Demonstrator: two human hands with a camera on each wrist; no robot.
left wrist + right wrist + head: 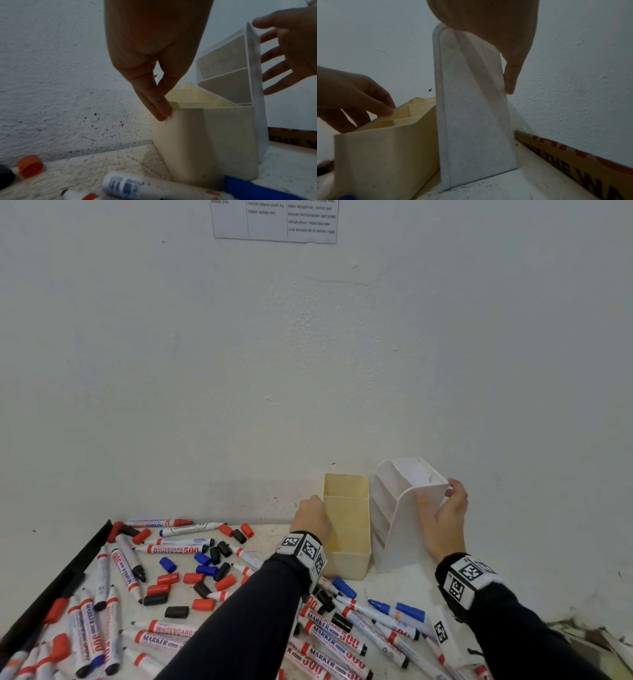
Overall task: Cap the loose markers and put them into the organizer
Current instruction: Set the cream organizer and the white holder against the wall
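Observation:
Two organizers stand side by side against the wall: a cream one (346, 529) with several compartments and a taller white one (399, 508) with slanted shelves. My left hand (310, 518) pinches the cream organizer's (205, 135) left wall near the rim, thumb inside and fingers (159, 108) outside. My right hand (442, 505) grips the white organizer's (471, 108) upper right side, with fingers (510, 75) along its edge. Several loose markers (174, 549) and red (168, 578), blue (168, 564) and black caps (176, 611) lie scattered on the table. Both organizers look empty.
A black bar (58, 580) borders the table's left side. More markers (329, 631) lie under and between my forearms. A printed cardboard strip (573, 162) runs along the wall at the right. A small tag card (442, 631) lies near my right wrist.

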